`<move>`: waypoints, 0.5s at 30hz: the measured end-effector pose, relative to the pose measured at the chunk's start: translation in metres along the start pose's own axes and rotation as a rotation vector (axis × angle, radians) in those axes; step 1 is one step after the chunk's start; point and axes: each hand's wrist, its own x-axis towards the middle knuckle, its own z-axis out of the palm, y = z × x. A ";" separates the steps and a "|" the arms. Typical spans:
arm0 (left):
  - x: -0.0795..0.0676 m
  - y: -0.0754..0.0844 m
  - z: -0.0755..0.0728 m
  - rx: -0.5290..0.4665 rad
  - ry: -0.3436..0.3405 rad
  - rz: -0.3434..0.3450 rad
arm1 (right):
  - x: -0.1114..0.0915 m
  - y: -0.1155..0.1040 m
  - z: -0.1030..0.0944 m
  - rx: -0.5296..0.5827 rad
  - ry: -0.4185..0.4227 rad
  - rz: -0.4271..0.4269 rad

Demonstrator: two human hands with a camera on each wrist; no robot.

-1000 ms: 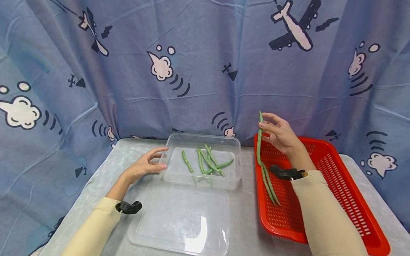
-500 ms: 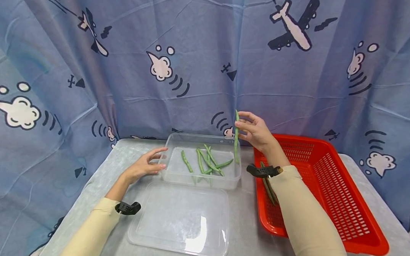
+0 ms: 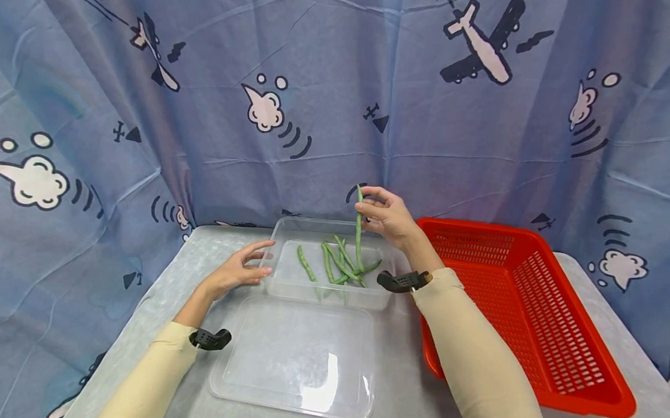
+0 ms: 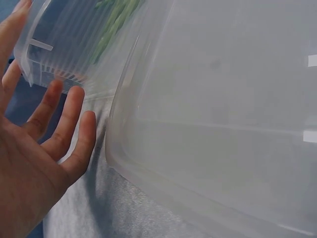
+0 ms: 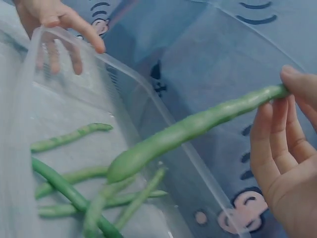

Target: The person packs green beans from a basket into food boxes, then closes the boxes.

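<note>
A green bean [image 3: 359, 232] hangs almost upright from the thumb and fingertips of my right hand [image 3: 389, 216], which pinches its upper end. Its lower end is over the clear plastic container [image 3: 286, 290]; whether it touches the beans there I cannot tell. Several green beans [image 5: 74, 188] lie inside, most of them crossed in a loose pile, one [image 3: 306, 263] apart on the left. My left hand [image 3: 235, 271] rests at the container's left end, fingers extended and spread against its wall and rim, as the left wrist view [image 4: 54, 134] also shows.
A clear lid [image 3: 295, 357] lies flat on the grey table in front of the container. To the right stands a red perforated basket [image 3: 584, 295], partly covered by my right forearm. Behind the table hangs a blue patterned curtain [image 3: 328, 109].
My right hand has carried the bean left from above the red basket to over the container. Beans seen earlier in the basket are now hidden by the right arm. The left hand stays put.
</note>
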 end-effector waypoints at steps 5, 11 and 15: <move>0.002 -0.001 0.001 -0.004 0.001 0.001 | 0.004 0.012 0.015 -0.041 0.072 0.040; 0.003 -0.002 0.000 -0.015 -0.002 -0.001 | 0.006 0.031 0.029 -0.082 0.107 0.082; 0.002 -0.003 0.000 -0.027 0.007 -0.001 | 0.007 0.047 0.039 -0.079 0.116 0.109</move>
